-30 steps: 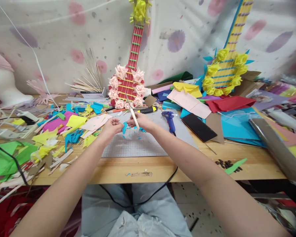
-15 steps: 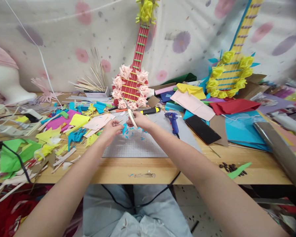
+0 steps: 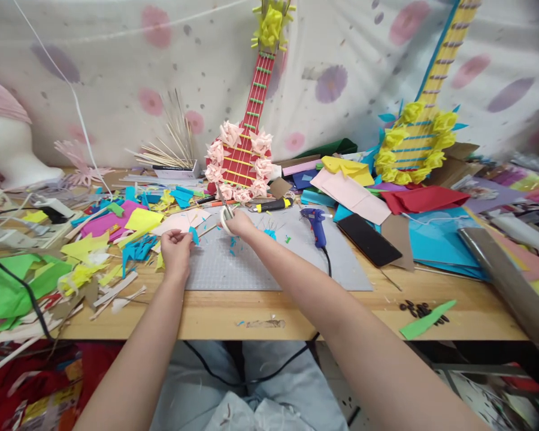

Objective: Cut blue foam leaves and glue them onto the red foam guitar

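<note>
My left hand (image 3: 176, 246) pinches a small blue paper piece (image 3: 194, 235) above the left part of a grey cutting mat (image 3: 233, 275). My right hand (image 3: 240, 223) is closed on the white handles of a pair of scissors (image 3: 226, 216), blades angled up and away from me. A thin stick (image 3: 208, 230) spans the gap between the hands; which hand holds it I cannot tell. Blue snippets (image 3: 232, 244) are scattered on the mat, and a bigger blue scrap (image 3: 269, 234) lies beyond my right wrist.
A blue glue gun (image 3: 315, 226) lies at the mat's right, beside a black phone (image 3: 369, 239). A yellow-black utility knife (image 3: 273, 205) lies behind. A red paper guitar (image 3: 240, 160) leans on the back curtain. Paper scraps (image 3: 139, 219) cover the left; black beads (image 3: 420, 310) lie front right.
My left hand has moved left and towards me with the blue paper, away from the scissors. My right hand has shifted slightly left, still gripping the scissors. The view has tilted slightly.
</note>
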A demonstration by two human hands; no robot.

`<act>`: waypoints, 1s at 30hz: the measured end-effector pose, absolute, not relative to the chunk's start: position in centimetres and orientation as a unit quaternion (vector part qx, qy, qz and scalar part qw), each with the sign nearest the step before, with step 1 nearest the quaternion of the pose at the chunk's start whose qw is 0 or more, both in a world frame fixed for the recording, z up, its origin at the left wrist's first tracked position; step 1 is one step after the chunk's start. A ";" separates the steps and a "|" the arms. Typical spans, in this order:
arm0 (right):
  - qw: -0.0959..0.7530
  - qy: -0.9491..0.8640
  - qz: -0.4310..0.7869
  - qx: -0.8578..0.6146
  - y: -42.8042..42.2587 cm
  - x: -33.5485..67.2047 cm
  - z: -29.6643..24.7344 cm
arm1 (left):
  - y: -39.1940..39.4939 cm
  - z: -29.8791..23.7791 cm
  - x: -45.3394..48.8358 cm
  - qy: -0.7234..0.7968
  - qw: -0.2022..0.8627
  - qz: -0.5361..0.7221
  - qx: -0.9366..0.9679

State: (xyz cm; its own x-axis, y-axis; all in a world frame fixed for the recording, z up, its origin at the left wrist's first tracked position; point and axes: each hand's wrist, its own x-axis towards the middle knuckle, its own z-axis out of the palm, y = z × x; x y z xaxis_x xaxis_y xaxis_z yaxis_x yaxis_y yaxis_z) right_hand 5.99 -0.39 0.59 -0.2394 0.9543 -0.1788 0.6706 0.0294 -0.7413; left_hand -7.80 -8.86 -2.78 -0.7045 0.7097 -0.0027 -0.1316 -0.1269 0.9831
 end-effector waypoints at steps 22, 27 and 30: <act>0.311 -0.834 0.190 -0.415 -2.8 7.1 -0.4 | -8.8 -2.0 -7.8 0.486 0.353 0.777 0.187; 0.318 -0.867 0.049 -0.380 -3.8 12.2 -0.2 | -8.6 -0.4 -2.3 0.431 0.565 0.644 0.283; 0.296 -0.874 -0.020 -0.384 -3.7 14.6 -0.7 | -8.3 -0.2 1.3 0.421 0.627 0.570 0.323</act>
State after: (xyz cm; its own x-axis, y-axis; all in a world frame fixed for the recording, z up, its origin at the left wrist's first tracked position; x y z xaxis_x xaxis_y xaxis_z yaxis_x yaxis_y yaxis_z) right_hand 14.64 -3.74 -0.74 -0.5302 0.6591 0.5334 0.6827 0.7049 -0.1924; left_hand 1.26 -8.33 -0.21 -0.0053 0.9873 -0.1591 -0.4428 0.1403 0.8856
